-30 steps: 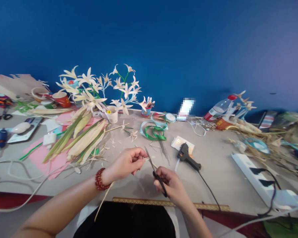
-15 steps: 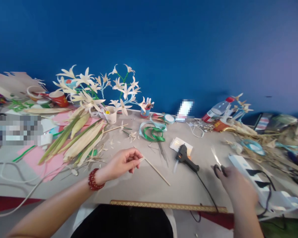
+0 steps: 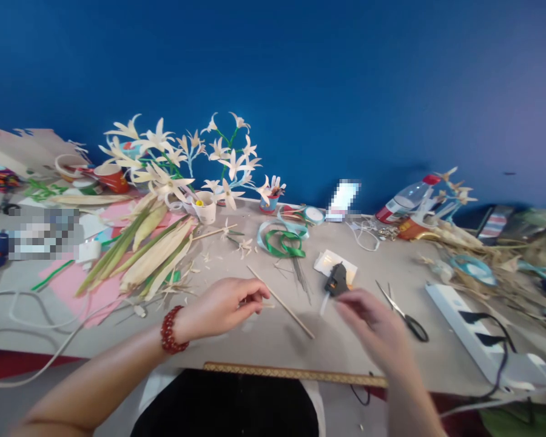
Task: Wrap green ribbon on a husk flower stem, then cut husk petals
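Observation:
My left hand, with a red bead bracelet at the wrist, is closed in a pinch over the table. A small pale strip pokes out of its fingertips; it looks like corn husk. Just beyond these fingers a thin straw-coloured stick lies slantwise on the table. My right hand is blurred, fingers curved and apart, with nothing visible in them. It passes in front of a black glue gun and hides its handle. To its right, scissors with black handles lie on the table, blades slightly apart.
Corn husks lie on pink paper at left, behind them husk flowers in cups. Green ribbon and thin wires lie mid-table. A white power strip, bottle and dried husks fill the right. A patterned strip runs along the front edge.
My right hand carried the scissors right, laid them down beside the power strip, and came back left without them. My left hand kept the pale strip and shifted slightly.

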A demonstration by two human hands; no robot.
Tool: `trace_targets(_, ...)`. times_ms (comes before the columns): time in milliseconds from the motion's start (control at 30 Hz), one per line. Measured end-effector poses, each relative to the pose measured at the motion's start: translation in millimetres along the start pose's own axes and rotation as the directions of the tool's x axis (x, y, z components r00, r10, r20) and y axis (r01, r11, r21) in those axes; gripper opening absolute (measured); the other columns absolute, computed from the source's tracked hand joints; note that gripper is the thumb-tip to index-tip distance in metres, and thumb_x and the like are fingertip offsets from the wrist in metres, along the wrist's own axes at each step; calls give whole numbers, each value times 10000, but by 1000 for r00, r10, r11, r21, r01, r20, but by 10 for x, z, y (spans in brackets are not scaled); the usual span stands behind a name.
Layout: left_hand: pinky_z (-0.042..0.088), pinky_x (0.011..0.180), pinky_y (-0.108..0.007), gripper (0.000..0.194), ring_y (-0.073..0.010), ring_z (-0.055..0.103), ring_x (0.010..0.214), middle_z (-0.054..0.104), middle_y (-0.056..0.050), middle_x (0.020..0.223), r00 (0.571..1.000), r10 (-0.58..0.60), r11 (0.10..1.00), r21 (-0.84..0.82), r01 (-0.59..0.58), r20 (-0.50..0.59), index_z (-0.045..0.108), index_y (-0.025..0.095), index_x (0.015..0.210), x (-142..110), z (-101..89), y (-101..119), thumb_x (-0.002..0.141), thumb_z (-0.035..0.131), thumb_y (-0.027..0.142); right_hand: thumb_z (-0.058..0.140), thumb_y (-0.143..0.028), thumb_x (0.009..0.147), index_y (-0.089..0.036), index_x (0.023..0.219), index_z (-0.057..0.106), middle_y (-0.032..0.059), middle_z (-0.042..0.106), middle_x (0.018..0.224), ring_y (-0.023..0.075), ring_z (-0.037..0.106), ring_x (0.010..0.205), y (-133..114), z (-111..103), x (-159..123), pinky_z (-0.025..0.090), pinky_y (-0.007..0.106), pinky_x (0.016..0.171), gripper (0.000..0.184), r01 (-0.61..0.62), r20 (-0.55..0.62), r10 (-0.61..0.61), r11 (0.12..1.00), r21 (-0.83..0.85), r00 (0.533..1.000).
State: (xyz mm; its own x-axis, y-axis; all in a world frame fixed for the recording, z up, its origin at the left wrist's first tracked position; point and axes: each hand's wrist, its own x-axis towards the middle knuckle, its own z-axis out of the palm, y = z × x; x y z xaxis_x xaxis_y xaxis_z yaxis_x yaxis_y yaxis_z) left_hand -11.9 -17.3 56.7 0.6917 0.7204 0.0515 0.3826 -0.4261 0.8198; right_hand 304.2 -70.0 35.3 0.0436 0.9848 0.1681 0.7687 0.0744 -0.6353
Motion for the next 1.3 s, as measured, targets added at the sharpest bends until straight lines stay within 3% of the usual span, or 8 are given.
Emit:
trace_targets(133,456,721,-260,225,-162,652,789,711,1,871,996,66,988,138,-74,57,539,228,1122,10,63,60,903,508,186,617,-368,858,-201,927,611,13,632,756,138,564,632,-766,575,15,445,233,587,180,77,316,-201,928,366,927)
trace_targets(333,479,793,-306,232,-183,645,865,690,-39,959,975,196,921,360,-147,-102,549,215,1132,-78,-45,-68,909,501,173,586,-317,878,-178,717,602,-5,578,638,118,486,579,-768,819,-22,351,227,531,214,-120,371,-114,826,551,922)
trace_targets(500,467,894,-387,144,-221,603,960,635,-85,1008,626,370,905,419,-76,-686,613,193,953,-216,34,-250,831,596,119,642,-383,830,-173,753,660,28,658,709,97,445,511,-704,1055,-202,339,219,485,225,-375,309,215,453,809,927)
trace_targets(533,477,870,-373,127,-216,599,943,631,-80,978,629,365,920,371,-129,-686,614,190,923,-225,97,-251,824,599,112,659,-386,815,-173,754,668,27,655,703,94,431,501,-717,1112,-233,330,218,477,222,-387,303,262,389,836,916)
trace_targets(600,494,818,-330,85,-201,597,908,634,-76,940,829,253,966,173,-190,-500,620,181,920,-207,251,-216,851,577,159,692,-396,785,-176,756,675,13,627,664,95,415,490,-755,1220,-287,323,221,469,223,-394,296,319,306,867,900)
trace_targets(667,504,757,-286,98,-179,599,836,639,-65,915,931,65,993,-66,-95,-359,625,174,910,-145,399,-165,870,575,248,711,-415,764,-182,762,674,-9,577,611,100,412,484,-796,1307,-332,331,226,472,236,-375,276,330,292,880,903)
trace_targets(933,438,686,-246,264,-149,552,715,587,-12,713,952,-116,969,-243,45,-284,564,165,675,-19,515,-136,900,512,294,652,-388,835,-198,849,611,8,568,756,145,512,658,-825,1209,-308,434,254,611,194,-130,67,125,610,781,990)
trace_targets(1300,389,621,-222,232,-130,524,675,605,1,708,967,-184,967,-208,146,-176,622,161,735,-94,397,-198,881,532,316,706,-340,795,-187,744,593,-14,588,706,114,526,577,-830,1183,-23,441,246,575,197,-213,163,145,471,856,976)
